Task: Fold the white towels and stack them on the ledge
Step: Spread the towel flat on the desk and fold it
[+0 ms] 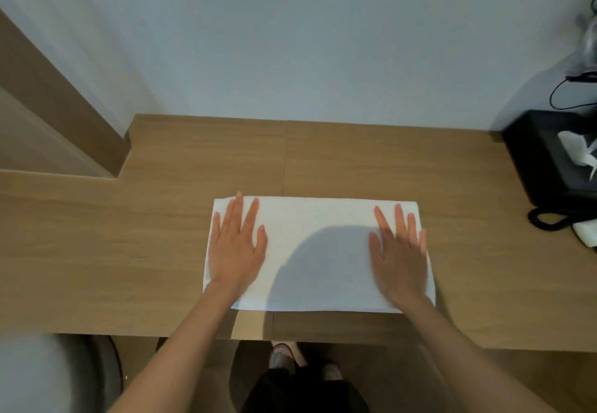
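White towel lies flat in the middle of the wooden counter, its long sides running from 9 o'clock to 3 o'clock and its near edge close to the counter's front lip. It forms a neat rectangle with straight edges and square corners. The surface looks smooth, with no visible wrinkle, and a rounded shadow falls across its near middle. From its tidy outline it seems to be folded at least once, though the layers cannot be counted from above.

The left hand rests palm down on the towel's 9 o'clock end and the right hand on its 3 o'clock end. The fingers of both are straight and slightly spread, pressing on the cloth and pinching nothing.

As a judgement, the task is at an early or middle stage. This towel is being flattened between folds, and likely needs another fold, one end over the other, before it is stacked. No pile of finished towels shows on the counter. A blurred pale mass at 7 o'clock, below the counter, may be more towels, but that cannot be told. A black tissue box stands at 2 o'clock, well apart from the towel.
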